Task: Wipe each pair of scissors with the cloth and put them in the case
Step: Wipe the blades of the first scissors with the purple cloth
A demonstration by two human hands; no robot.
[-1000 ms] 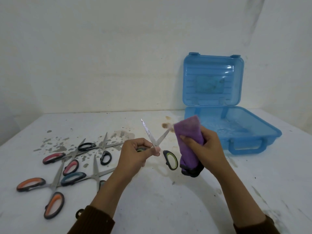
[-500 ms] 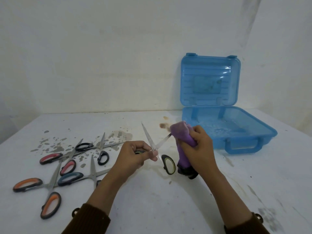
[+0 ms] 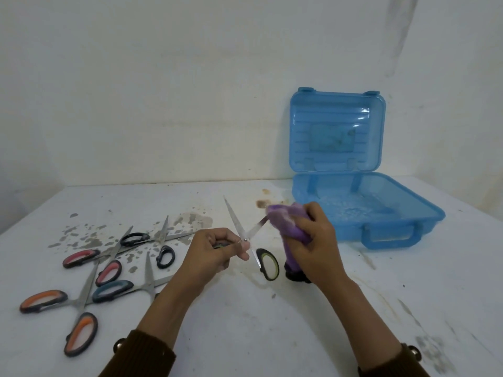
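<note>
My left hand (image 3: 215,248) holds an opened pair of green-and-black-handled scissors (image 3: 268,263) near the pivot, above the table's middle. One blade points up and to the left; the other runs right into the purple cloth (image 3: 288,227). My right hand (image 3: 313,240) grips that cloth, wrapped over the blade's tip. The blue plastic case (image 3: 402,213) stands open at the right with its lid (image 3: 337,131) upright against the wall. Nothing but glare shows in its tray.
Several more scissors lie open in a pile at the left: orange-handled (image 3: 79,333), red-handled (image 3: 81,258), teal-handled (image 3: 113,291) and black-handled (image 3: 164,257). The white table (image 3: 245,336) carries brown stains (image 3: 190,221) behind the pile. A white wall rises behind the table.
My right hand has slid the cloth outward along the right blade, bunching it over the tip. My left hand and the scissors have stayed nearly still.
</note>
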